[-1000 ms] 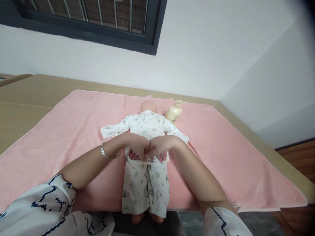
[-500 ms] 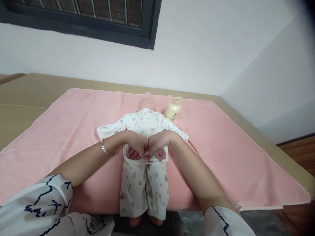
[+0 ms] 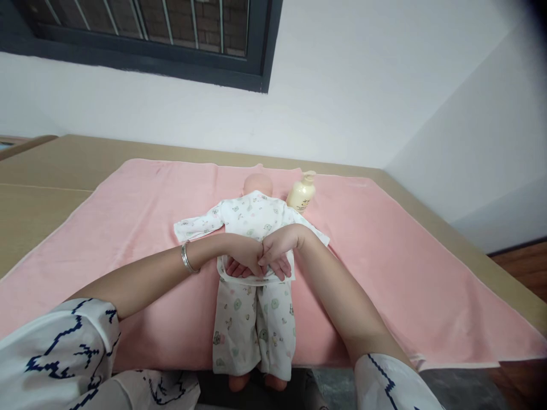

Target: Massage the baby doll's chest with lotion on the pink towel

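A bald doll (image 3: 257, 183) lies stretched out, apparently face down, in a white printed shirt (image 3: 252, 216) and matching trousers (image 3: 276, 330). Its bare feet stick out past the near edge. Both of my hands rest low on its back, wrists bent, thumbs meeting in the middle. My left hand (image 3: 244, 253), with a silver bangle on the wrist, has its fingers lying apart near the shirt's hem. Fingers of my right hand (image 3: 280, 250) spread outward on the other side. Whether any cloth is pinched between the thumbs is hidden.
Under the doll a pink cloth (image 3: 376, 262) covers much of the wooden table (image 3: 55, 176). A cream pump bottle (image 3: 301, 192) stands right of the doll's head. Behind are a white wall (image 3: 333, 85) and a dark-framed window (image 3: 171, 60).
My view has shifted slightly, so the doll and table appear a little lower and farther right. Both hands stay on the doll's lower back, with only a small shift of the thumbs.
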`<state>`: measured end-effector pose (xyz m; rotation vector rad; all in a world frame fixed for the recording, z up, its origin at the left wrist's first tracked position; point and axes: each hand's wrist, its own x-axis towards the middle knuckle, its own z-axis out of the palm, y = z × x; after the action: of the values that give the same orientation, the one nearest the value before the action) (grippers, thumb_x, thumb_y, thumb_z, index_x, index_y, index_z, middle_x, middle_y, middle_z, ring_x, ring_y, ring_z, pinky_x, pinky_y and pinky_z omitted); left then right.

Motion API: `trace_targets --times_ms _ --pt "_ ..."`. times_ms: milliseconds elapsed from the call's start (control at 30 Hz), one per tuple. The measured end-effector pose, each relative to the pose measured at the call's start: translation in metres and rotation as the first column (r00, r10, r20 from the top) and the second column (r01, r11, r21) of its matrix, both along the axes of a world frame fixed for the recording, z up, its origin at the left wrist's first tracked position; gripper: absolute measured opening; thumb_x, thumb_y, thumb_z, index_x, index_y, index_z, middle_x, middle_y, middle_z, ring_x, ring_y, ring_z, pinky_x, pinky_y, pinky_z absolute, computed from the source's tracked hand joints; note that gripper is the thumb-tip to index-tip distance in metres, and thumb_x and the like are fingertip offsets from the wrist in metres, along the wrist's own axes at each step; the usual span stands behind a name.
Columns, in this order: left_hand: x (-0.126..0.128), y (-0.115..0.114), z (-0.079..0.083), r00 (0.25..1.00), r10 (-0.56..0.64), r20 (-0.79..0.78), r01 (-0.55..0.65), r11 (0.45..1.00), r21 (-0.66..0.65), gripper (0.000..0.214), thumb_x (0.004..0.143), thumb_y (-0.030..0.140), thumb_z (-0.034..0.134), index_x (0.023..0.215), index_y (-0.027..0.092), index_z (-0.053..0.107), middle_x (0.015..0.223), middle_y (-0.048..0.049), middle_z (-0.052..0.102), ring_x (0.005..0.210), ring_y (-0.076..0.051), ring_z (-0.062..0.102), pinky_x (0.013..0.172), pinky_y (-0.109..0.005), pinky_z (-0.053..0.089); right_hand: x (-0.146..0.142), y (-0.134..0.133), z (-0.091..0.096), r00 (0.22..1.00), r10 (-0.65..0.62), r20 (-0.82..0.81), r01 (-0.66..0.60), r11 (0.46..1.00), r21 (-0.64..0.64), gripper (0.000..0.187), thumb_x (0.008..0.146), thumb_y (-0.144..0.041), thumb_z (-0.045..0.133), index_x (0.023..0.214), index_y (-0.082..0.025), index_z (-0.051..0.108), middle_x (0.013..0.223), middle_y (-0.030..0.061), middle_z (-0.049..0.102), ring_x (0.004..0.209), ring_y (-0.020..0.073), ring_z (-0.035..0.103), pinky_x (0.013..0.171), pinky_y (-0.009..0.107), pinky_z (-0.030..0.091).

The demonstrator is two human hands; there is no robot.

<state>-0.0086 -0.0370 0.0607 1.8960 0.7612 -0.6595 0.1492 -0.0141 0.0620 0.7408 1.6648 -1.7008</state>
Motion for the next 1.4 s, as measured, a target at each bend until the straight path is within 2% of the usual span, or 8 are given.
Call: trace_targets --times_ms 267,367,433,600,700,867,1233,1400 --pt "-0.002 -0.042 0.03 0.992 0.129 -0.002 -0.121 0.935 0.333 0.048 0.079 0.039 0.059 0.036 0.021 0.049 0.045 -0.0089 0.061 0.04 -0.018 0.051 0.053 -0.035 0.047 0.018 -0.013 0.027 0.999 -0.047 -0.011 0.048 0.985 0.166 0.078 0.062 -0.07 0.08 0.113 -0.013 0.07 0.068 0.0019 0.073 0.064 0.0194 0.071 0.066 0.029 0.057" --pt "-0.008 -0.047 0.044 0.954 0.22 0.201 -0.285 0.873 0.396 0.046 0.078 0.042 0.061 0.04 0.021 0.049 0.047 -0.0065 0.062 0.041 -0.016 0.051 0.05 -0.03 0.041 0.031 -0.03 0.059 0.969 -0.241 -0.053 0.241 0.877 0.415 0.057 0.077 -0.065 0.07 0.104 -0.015 0.073 0.073 0.0035 0.074 0.068 0.0191 0.071 0.069 0.029 0.055" --pt "-0.005 -0.043 0.051 0.826 0.368 0.427 -0.51 0.811 0.288 0.037 0.078 0.04 0.062 0.047 0.02 0.054 0.053 -0.0051 0.066 0.045 -0.016 0.055 0.049 -0.027 0.041 0.037 -0.045 0.081 0.907 -0.401 -0.128 0.378 0.641 0.668 0.043 0.089 -0.057 0.059 0.095 -0.018 0.073 0.079 0.0046 0.075 0.073 0.0191 0.071 0.071 0.028 0.053" --pt "0.027 -0.006 0.057 0.135 0.78 0.611 -0.679 0.522 -0.516 0.028 0.088 0.037 0.051 0.093 0.015 0.068 0.097 -0.0134 0.076 0.077 -0.019 0.072 0.072 -0.028 0.056 0.044 -0.053 0.094 0.659 -0.603 -0.449 0.383 -0.244 0.891 0.039 0.098 -0.031 0.034 0.103 -0.019 0.071 0.105 0.011 0.075 0.1 0.0269 0.069 0.083 0.035 0.051" --pt "0.048 0.028 0.055 0.021 0.895 0.445 -0.509 0.392 -0.766 0.058 0.095 0.052 0.037 0.132 0.011 0.056 0.137 -0.0207 0.061 0.121 -0.023 0.065 0.095 -0.028 0.053 0.051 -0.027 0.074 0.607 -0.563 -0.561 0.335 -0.458 0.823 0.049 0.094 -0.018 0.034 0.136 -0.009 0.055 0.143 0.0203 0.057 0.136 0.0306 0.051 0.109 0.043 0.043" --pt "0.069 0.07 0.056 0.021 0.946 0.324 -0.329 0.313 -0.891 0.089 0.095 0.063 0.006 0.157 0.0 0.015 0.158 -0.0264 0.035 0.143 -0.023 0.046 0.1 -0.03 0.052 0.063 0.012 0.038 0.738 -0.495 -0.458 0.283 -0.389 0.877 0.072 0.086 -0.013 0.042 0.153 0.009 0.023 0.164 0.0288 0.019 0.155 0.0338 0.013 0.126 0.05 0.018" --pt "0.067 0.069 0.057 -0.021 0.936 0.351 -0.367 0.319 -0.874 0.085 0.095 0.06 0.0 0.16 0.004 0.007 0.163 -0.0213 0.027 0.145 -0.022 0.041 0.102 -0.032 0.05 0.058 0.007 0.037 0.795 -0.468 -0.385 0.232 -0.352 0.907 0.065 0.09 -0.012 0.04 0.153 -0.001 0.032 0.164 0.023 0.025 0.155 0.0336 0.015 0.124 0.059 0.015" --pt "0.03 0.019 0.065 0.147 0.832 0.535 -0.491 0.531 -0.691 0.089 0.094 0.066 -0.006 0.156 0.013 0.028 0.145 -0.0181 0.054 0.129 -0.027 0.057 0.1 -0.037 0.052 0.001 -0.041 0.05 0.726 -0.359 -0.587 0.465 -0.373 0.803 0.06 0.104 -0.034 0.026 0.158 -0.009 0.026 0.167 0.0157 0.02 0.156 0.0278 0.011 0.126 0.054 0.018"
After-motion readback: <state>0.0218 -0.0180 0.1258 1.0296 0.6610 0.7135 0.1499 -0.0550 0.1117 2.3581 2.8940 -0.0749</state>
